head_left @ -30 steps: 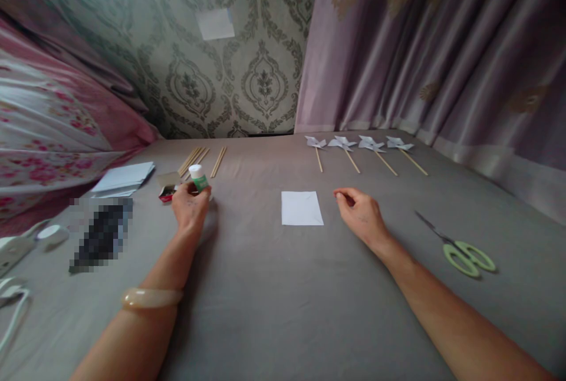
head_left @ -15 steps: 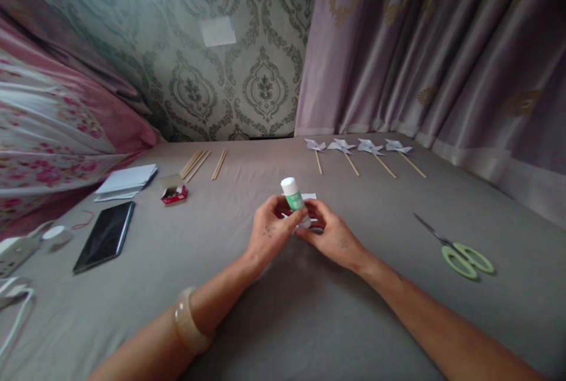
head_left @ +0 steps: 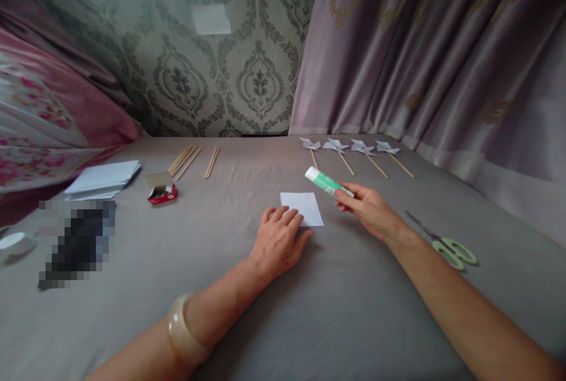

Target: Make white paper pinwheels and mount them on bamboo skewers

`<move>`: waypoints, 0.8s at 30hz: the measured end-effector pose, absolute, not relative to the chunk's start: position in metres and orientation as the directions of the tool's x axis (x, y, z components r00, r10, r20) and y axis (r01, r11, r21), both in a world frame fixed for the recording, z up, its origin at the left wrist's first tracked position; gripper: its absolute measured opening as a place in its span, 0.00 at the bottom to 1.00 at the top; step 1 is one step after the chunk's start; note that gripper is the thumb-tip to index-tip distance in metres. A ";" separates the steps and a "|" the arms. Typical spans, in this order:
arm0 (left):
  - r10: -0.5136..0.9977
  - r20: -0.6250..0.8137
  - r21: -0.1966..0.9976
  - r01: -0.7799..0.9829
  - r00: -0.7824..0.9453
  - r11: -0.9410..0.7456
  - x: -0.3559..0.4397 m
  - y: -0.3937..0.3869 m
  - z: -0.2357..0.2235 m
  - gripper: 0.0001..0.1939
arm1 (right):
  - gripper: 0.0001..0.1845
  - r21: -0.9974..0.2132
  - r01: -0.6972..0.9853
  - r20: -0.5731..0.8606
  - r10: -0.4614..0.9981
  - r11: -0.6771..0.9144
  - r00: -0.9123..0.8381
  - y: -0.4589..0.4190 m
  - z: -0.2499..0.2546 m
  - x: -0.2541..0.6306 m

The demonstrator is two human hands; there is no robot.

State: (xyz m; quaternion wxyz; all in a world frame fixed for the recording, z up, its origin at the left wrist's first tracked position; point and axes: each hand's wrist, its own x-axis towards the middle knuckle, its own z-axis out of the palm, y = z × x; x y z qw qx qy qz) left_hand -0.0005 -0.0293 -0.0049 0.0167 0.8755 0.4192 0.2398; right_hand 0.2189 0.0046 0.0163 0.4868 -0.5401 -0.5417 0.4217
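Two hands at mid-bedsheet: right hand pinches glue stick, long axis tilted, cap up-left above white paper square's right edge; left hand spread flat, fingertips pinning the paper's near-left corner.

Your left hand lay palm down, fingers spread loosely forward, its forearm reaching in from the lower left with a pale bangle at the wrist. Your right hand was raised, fingers and thumb pinched together at the tips, its arm stretched in from the lower right.
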 end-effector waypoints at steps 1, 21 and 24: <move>0.739 0.401 0.214 0.729 0.542 -0.650 0.000 -0.030 -0.005 0.16 | 0.28 -0.974 0.220 0.068 0.996 0.054 0.056 0.005 0.019 0.221; 0.750 0.319 0.151 0.750 0.580 -0.644 0.005 -0.032 -0.011 0.21 | 0.17 -0.586 0.749 0.343 0.932 0.309 -0.116 0.032 0.056 0.188; 0.745 0.333 0.146 0.749 0.578 -0.646 0.005 -0.031 -0.012 0.21 | 0.15 -0.442 0.843 0.360 0.921 0.308 -0.148 0.029 0.061 0.182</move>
